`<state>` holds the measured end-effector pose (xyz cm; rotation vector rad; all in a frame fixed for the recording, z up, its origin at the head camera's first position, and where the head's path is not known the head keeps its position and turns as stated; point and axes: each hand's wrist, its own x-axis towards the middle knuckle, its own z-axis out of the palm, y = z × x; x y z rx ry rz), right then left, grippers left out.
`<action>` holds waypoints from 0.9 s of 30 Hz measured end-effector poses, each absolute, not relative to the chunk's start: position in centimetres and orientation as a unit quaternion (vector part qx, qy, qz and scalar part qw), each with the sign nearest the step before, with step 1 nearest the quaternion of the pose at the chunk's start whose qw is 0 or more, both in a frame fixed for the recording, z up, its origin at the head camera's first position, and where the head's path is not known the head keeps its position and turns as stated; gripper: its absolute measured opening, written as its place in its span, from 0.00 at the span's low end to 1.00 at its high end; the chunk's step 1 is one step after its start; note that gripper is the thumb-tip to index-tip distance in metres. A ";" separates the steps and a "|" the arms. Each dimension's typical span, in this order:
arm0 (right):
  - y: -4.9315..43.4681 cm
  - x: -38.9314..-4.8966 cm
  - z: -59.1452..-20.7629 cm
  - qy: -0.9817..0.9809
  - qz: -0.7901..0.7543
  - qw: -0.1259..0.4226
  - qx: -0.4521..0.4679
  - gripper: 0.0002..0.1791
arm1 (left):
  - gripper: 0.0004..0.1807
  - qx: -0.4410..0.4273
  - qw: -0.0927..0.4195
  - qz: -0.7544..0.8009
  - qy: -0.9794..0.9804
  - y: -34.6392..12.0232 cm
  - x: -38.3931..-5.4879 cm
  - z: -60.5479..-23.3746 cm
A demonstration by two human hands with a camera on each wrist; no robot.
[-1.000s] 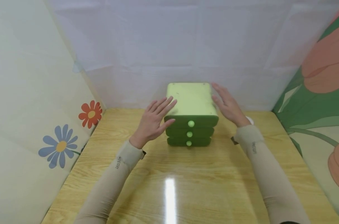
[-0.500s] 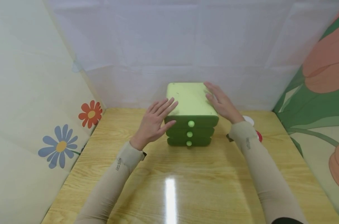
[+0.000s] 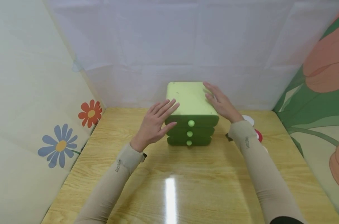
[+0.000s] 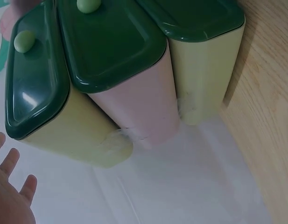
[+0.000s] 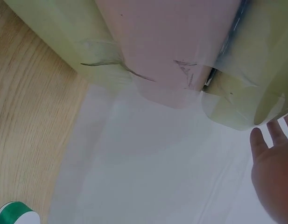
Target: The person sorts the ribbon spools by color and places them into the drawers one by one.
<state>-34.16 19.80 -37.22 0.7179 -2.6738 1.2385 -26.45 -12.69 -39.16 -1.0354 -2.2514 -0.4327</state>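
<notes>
A small three-drawer box (image 3: 186,96) stands at the back of the table, with a light green top and dark green drawer fronts. Each front has a light green round knob (image 3: 191,123). Its tiers have yellow-green and pink sides (image 4: 134,109) in the left wrist view. My left hand (image 3: 152,124) is at the top's front left corner, fingers straight and spread. Over the top's right edge is my right hand (image 3: 224,104), fingers extended; its fingertips are close to the box side (image 5: 256,93) in the right wrist view. Whether either hand touches the box I cannot tell.
Right of the box, partly behind the right sleeve, lie a white disc (image 3: 248,120) and a red round object (image 3: 259,135). A green-and-white roll (image 5: 13,215) shows in the right wrist view. A white sheet (image 3: 147,46) hangs behind the wooden table (image 3: 203,180).
My right hand has moved left, from beside the box to over its top right edge, uncovering the red object. My left hand has shifted slightly right. The box stays in place.
</notes>
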 end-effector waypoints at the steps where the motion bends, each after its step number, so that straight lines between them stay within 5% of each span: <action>1: 19.8 -34.2 -37.2 -0.880 0.408 0.055 0.236 0.33 | 0.37 -0.394 0.312 -0.164 -0.849 -12.7 -26.4 -39.2; 15: 19.7 -33.9 -37.2 -0.875 0.413 0.045 0.248 0.31 | 0.29 -0.440 0.357 -0.189 -0.802 -11.9 -24.5 -39.9; 27: 19.6 -34.1 -37.5 -0.878 0.408 0.033 0.250 0.30 | 0.27 -0.467 0.305 -0.277 -0.782 -10.4 -23.1 -40.4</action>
